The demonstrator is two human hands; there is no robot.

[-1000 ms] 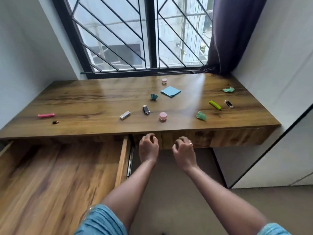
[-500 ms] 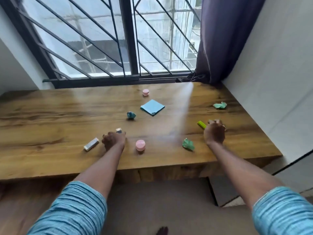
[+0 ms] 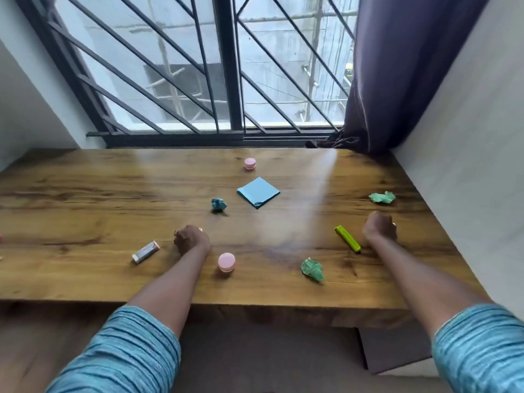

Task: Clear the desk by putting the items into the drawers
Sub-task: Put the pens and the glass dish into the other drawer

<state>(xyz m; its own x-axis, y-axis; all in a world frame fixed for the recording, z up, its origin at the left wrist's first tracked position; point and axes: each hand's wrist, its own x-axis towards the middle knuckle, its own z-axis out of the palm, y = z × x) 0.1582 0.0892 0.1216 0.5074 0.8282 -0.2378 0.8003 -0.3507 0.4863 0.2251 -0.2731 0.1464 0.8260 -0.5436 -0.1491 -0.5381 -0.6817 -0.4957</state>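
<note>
**jonny_b:** so what goes in next? both fists look busy

**pim:** Hard to call. The left hand (image 3: 190, 240) sits curled, knuckles up, on the desk (image 3: 85, 194), a fair way back from the front edge. The right hand (image 3: 379, 229) is bunched the same way over by the right edge. Can't tell if either has something inside, the fingers hide it.

**jonny_b:** and the loose stuff?

**pim:** My bet is the marker (image 3: 347, 239). It lies just left of the right hand, close by the wrist. Its long axis runs far-left to near-right, dark tip toward the front edge. The right hand is way nearer to it than the left. The left hand has an eraser (image 3: 145, 251) just to its left and a pink pot (image 3: 226, 261) just right of its forearm. A green wad (image 3: 312, 269) sits between the arms, near the front edge.

**jonny_b:** further back?

**pim:** Teal wad (image 3: 218, 205), blue notes (image 3: 258, 192), a far pot (image 3: 250, 163) toward the back edge, a far wad (image 3: 382, 197) off right. The top is glossy wood with a glare streak, so I'd guess small bits slide easily. There's a barred window (image 3: 226, 66) behind and a purple curtain (image 3: 397, 80) at the back right corner. A white wall (image 3: 467, 137) runs tight along the right edge. No drawer I can make out for sure.
</note>
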